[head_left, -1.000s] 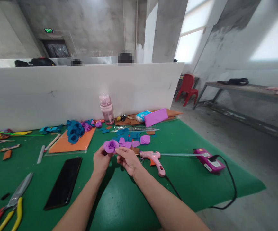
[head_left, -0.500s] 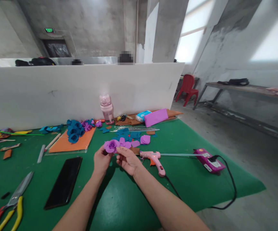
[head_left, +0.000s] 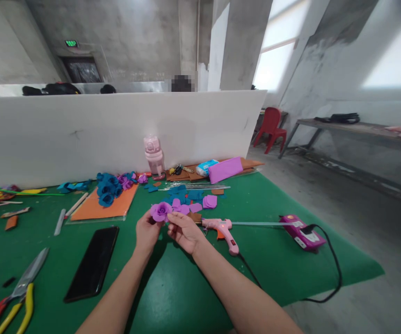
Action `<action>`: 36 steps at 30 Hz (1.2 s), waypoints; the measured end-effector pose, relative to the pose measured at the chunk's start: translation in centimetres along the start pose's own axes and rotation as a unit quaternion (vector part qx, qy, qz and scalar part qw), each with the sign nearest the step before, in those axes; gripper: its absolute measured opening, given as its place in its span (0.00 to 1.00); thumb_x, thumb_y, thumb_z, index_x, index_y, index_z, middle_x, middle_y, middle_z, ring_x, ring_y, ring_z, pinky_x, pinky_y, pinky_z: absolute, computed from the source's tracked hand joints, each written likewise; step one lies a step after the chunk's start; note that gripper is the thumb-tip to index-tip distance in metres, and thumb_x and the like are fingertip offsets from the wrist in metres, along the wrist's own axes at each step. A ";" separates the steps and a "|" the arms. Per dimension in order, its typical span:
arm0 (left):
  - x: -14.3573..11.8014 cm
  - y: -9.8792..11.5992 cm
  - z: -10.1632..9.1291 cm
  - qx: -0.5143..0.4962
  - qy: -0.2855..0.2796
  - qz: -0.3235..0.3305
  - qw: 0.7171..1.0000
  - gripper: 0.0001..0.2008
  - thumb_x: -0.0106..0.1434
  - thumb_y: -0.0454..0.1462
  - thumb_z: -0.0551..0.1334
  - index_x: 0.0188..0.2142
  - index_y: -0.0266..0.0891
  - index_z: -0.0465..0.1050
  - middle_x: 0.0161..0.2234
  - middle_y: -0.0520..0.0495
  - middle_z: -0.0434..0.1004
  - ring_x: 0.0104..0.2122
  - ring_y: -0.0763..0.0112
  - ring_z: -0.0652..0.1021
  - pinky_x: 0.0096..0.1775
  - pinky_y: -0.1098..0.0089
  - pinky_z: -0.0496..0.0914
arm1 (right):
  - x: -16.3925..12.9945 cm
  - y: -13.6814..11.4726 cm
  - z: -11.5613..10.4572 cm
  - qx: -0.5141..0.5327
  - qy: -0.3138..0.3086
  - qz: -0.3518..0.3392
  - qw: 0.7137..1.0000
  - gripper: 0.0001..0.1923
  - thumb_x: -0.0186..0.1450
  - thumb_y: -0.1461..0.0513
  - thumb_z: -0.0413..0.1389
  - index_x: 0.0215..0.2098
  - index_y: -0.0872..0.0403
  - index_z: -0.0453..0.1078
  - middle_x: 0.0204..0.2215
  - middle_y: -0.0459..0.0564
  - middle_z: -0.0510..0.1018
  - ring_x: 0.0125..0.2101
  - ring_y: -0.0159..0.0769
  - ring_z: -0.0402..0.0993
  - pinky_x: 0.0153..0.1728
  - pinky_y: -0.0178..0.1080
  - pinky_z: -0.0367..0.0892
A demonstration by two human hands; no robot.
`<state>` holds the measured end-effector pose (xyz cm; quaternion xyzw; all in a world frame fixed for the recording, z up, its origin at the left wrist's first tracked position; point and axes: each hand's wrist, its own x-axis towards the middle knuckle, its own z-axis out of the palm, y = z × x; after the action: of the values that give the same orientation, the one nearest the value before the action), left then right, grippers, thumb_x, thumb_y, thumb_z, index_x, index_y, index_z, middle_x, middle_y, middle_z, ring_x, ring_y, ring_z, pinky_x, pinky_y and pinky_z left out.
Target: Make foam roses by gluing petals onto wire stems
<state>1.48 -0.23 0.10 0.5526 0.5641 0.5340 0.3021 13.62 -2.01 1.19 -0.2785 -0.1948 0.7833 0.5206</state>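
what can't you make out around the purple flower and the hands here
Head view only:
- Underside of the purple flower: hidden by the left hand gripping it.
- What the right hand pinches: fingertips cover it.
- Scissors: handles cut off by the frame's lower left edge.
- Green sign: text too small.

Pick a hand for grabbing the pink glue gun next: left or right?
Right, probably. The right hand is beside the glue gun, fingers only touching the purple flower; the left hand grips it.

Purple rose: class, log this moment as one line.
left hand: holds purple rose | right hand: fingers at rose | glue gun: on green mat
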 end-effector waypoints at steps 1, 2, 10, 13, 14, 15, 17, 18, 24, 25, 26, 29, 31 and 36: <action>0.0 0.0 0.0 -0.001 0.000 0.002 1.000 0.18 0.45 0.34 0.63 0.38 0.35 0.75 0.32 0.49 0.80 0.32 0.66 0.77 0.35 0.70 0.70 | 0.0 0.0 0.0 -0.002 0.001 -0.002 1.000 0.15 0.45 0.62 0.66 0.29 0.57 0.67 0.15 0.37 0.67 0.15 0.20 0.62 0.18 0.25 0.61; 0.0 0.0 0.0 -0.003 -0.001 0.004 1.000 0.18 0.45 0.34 0.63 0.39 0.36 0.75 0.32 0.49 0.80 0.32 0.66 0.77 0.35 0.70 0.71 | 0.1 0.0 0.0 -0.004 0.002 -0.004 1.000 0.15 0.45 0.62 0.66 0.29 0.57 0.67 0.15 0.37 0.68 0.15 0.20 0.62 0.18 0.25 0.62; 0.0 -0.1 0.2 -0.006 -0.012 0.002 1.000 0.19 0.45 0.35 0.63 0.40 0.36 0.74 0.34 0.48 0.80 0.33 0.65 0.77 0.37 0.70 0.70 | 0.0 0.0 -0.1 -0.012 -0.003 -0.008 1.000 0.15 0.45 0.62 0.66 0.26 0.56 0.66 0.15 0.37 0.67 0.16 0.20 0.62 0.19 0.26 0.61; 0.0 0.0 0.2 -0.010 -0.018 0.003 1.000 0.20 0.45 0.36 0.63 0.40 0.35 0.74 0.34 0.48 0.79 0.34 0.65 0.77 0.38 0.69 0.70 | 0.0 0.0 0.0 -0.004 0.003 -0.012 1.000 0.15 0.44 0.62 0.66 0.27 0.56 0.66 0.16 0.37 0.68 0.16 0.20 0.62 0.19 0.26 0.61; 0.0 0.0 0.2 -0.007 -0.019 0.003 1.000 0.19 0.46 0.36 0.63 0.40 0.35 0.74 0.33 0.48 0.80 0.34 0.65 0.77 0.38 0.69 0.70 | 0.0 0.0 0.1 -0.004 0.007 -0.016 1.000 0.16 0.44 0.62 0.66 0.28 0.55 0.66 0.16 0.37 0.68 0.16 0.20 0.62 0.19 0.26 0.61; -0.1 0.0 0.1 -0.001 -0.020 0.002 1.000 0.19 0.46 0.36 0.63 0.40 0.35 0.74 0.33 0.48 0.80 0.33 0.65 0.77 0.37 0.69 0.70 | 0.0 0.0 0.1 -0.007 0.009 -0.019 1.000 0.16 0.44 0.62 0.66 0.28 0.55 0.66 0.16 0.37 0.68 0.16 0.20 0.61 0.19 0.26 0.61; -0.1 0.1 0.1 0.016 -0.020 0.003 1.000 0.18 0.46 0.36 0.63 0.39 0.35 0.75 0.32 0.48 0.80 0.32 0.64 0.77 0.36 0.69 0.70 | 0.0 0.0 0.1 -0.022 0.009 -0.027 0.999 0.15 0.44 0.62 0.66 0.27 0.56 0.67 0.16 0.37 0.67 0.15 0.20 0.60 0.18 0.26 0.60; -0.1 0.1 0.1 0.022 -0.020 0.006 1.000 0.18 0.45 0.36 0.63 0.39 0.35 0.75 0.32 0.48 0.80 0.32 0.64 0.77 0.35 0.69 0.70 | 0.0 0.0 0.1 -0.030 0.009 -0.030 0.999 0.15 0.44 0.62 0.66 0.26 0.56 0.67 0.15 0.37 0.67 0.15 0.20 0.60 0.18 0.26 0.60; 0.0 0.1 0.1 0.012 -0.025 0.019 0.999 0.18 0.46 0.36 0.63 0.39 0.36 0.74 0.33 0.48 0.80 0.33 0.64 0.78 0.37 0.68 0.71 | -0.1 -0.1 0.2 -0.028 0.013 -0.039 0.999 0.13 0.47 0.59 0.65 0.25 0.56 0.66 0.14 0.39 0.67 0.15 0.21 0.60 0.17 0.26 0.60; 0.0 0.0 0.1 0.010 -0.023 0.018 1.000 0.18 0.46 0.36 0.63 0.39 0.36 0.74 0.33 0.48 0.80 0.33 0.64 0.78 0.37 0.68 0.71 | -0.1 -0.1 0.3 -0.026 0.014 -0.041 0.999 0.13 0.47 0.58 0.64 0.25 0.56 0.67 0.14 0.39 0.67 0.15 0.21 0.61 0.17 0.26 0.60; 0.0 0.0 0.1 0.007 -0.022 0.018 1.000 0.18 0.46 0.36 0.63 0.39 0.35 0.74 0.34 0.48 0.80 0.34 0.64 0.78 0.37 0.68 0.71 | -0.1 -0.1 0.3 -0.023 0.017 -0.042 0.999 0.13 0.47 0.58 0.64 0.25 0.56 0.67 0.15 0.39 0.68 0.15 0.21 0.61 0.17 0.26 0.60; 0.0 -0.2 0.1 -0.004 -0.024 0.020 0.999 0.19 0.46 0.36 0.63 0.40 0.35 0.74 0.35 0.47 0.80 0.35 0.64 0.77 0.40 0.67 0.70 | -0.1 -0.1 0.3 -0.016 0.022 -0.050 0.998 0.14 0.46 0.59 0.65 0.25 0.55 0.66 0.15 0.38 0.67 0.15 0.21 0.61 0.17 0.26 0.60; 0.0 -0.2 0.2 -0.005 -0.028 0.020 0.999 0.19 0.46 0.36 0.63 0.40 0.35 0.74 0.35 0.46 0.79 0.35 0.63 0.77 0.40 0.66 0.70 | 0.0 -0.1 0.3 -0.023 0.020 -0.051 0.998 0.15 0.45 0.59 0.65 0.25 0.55 0.65 0.14 0.38 0.67 0.14 0.21 0.60 0.17 0.26 0.60; -0.1 0.0 0.2 -0.010 -0.026 0.011 1.000 0.19 0.45 0.36 0.63 0.39 0.35 0.74 0.35 0.46 0.79 0.34 0.64 0.77 0.39 0.66 0.70 | 0.1 0.0 0.2 -0.043 0.024 -0.053 0.997 0.15 0.45 0.58 0.65 0.24 0.56 0.65 0.12 0.38 0.66 0.13 0.21 0.59 0.16 0.26 0.58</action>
<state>1.66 -0.25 0.02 0.5696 0.5442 0.5284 0.3166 13.43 -1.96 1.34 -0.3084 -0.2301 0.7387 0.5535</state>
